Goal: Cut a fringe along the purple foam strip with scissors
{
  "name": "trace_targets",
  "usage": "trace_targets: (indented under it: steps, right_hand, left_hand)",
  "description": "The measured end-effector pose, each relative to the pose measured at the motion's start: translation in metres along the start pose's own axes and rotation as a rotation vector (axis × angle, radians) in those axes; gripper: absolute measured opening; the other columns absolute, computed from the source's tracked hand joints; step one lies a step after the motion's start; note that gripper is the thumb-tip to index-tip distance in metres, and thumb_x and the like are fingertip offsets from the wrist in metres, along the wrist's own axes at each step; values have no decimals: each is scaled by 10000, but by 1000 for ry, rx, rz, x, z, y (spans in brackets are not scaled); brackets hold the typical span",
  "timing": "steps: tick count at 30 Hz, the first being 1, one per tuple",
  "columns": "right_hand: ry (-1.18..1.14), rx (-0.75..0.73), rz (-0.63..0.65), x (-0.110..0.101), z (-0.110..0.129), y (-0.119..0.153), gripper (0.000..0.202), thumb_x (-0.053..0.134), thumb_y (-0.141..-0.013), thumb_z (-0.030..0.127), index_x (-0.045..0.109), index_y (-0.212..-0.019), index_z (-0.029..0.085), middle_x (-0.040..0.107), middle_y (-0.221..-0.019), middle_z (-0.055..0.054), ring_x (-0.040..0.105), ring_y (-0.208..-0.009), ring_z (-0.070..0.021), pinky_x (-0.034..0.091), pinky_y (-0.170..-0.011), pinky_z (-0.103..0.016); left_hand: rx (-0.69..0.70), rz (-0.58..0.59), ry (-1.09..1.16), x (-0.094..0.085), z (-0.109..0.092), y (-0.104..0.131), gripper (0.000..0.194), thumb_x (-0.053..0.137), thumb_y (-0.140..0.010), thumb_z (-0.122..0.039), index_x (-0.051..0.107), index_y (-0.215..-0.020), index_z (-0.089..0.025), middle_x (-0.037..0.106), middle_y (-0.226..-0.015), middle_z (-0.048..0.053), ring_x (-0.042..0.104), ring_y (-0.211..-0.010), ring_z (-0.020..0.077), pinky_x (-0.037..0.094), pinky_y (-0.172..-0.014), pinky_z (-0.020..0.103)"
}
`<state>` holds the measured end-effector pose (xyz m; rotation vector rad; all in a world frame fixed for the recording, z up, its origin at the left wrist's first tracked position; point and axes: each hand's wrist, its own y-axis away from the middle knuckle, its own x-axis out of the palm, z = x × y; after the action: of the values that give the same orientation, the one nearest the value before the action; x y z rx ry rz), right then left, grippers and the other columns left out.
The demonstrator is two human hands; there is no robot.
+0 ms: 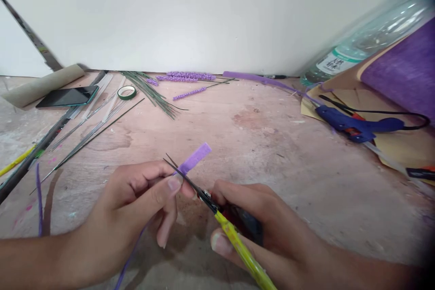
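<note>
The left hand (136, 204) pinches a purple strip (194, 157), while the right hand (258, 226), just beside it, grips yellow-handled scissors (217, 210) with blades at the strip.

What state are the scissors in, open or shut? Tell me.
Open. The scissors, held in the right hand, show two thin blades spread in a narrow V at the tips, against the purple strip pinched by the left hand.
</note>
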<state>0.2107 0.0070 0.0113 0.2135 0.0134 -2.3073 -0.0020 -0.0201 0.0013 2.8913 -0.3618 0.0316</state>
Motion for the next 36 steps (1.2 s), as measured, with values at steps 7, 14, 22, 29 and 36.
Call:
trace_targets:
  steps: [7, 14, 22, 29, 36]
  right_hand:
    - [115, -70, -20, 1, -12, 1, 256, 655, -913, 251, 489, -725, 200, 426, -629, 78, 384, -541, -71, 318, -500, -190]
    - [45, -41, 10, -1, -14, 3, 234, 719, -879, 242, 523, -760, 196, 427, -647, 83, 380, -553, -68, 310, -505, -186]
    - [-147, 75, 112, -2, -4, 1, 202, 631, -956, 376, 572, -885, 197, 402, -716, 45, 338, -629, -115, 307, -556, -245]
    - [-148, 20, 149, -1, -13, 4, 273, 575, -980, 444, 604, -998, 172, 471, -810, 19, 362, -691, -123, 336, -620, -259]
    - [-120, 9, 107, -2, -10, 0, 261, 555, -997, 456, 584, -942, 203, 344, -701, 54, 294, -607, -112, 272, -532, -243]
  left_hand:
    - [-11, 8, 17, -1, 4, 4, 307, 577, -973, -403, 702, -789, -191, 592, -463, -37, 479, -486, 103, 385, -526, 209]
    - [-15, 23, 35, -2, 3, 0, 300, 583, -963, -393, 683, -774, -181, 584, -453, -40, 466, -457, 96, 357, -503, 207]
    - [-88, 104, 111, -2, 8, 3, 332, 561, -977, -425, 709, -821, -172, 558, -431, -46, 404, -400, 76, 337, -488, 208]
    - [-112, 110, 136, -2, 4, 6, 343, 588, -957, -429, 714, -788, -159, 525, -431, -46, 382, -387, 63, 275, -463, 209]
    - [-92, 45, 116, -3, 6, 4, 278, 594, -942, -386, 713, -809, -173, 473, -423, -64, 338, -401, 70, 246, -466, 222]
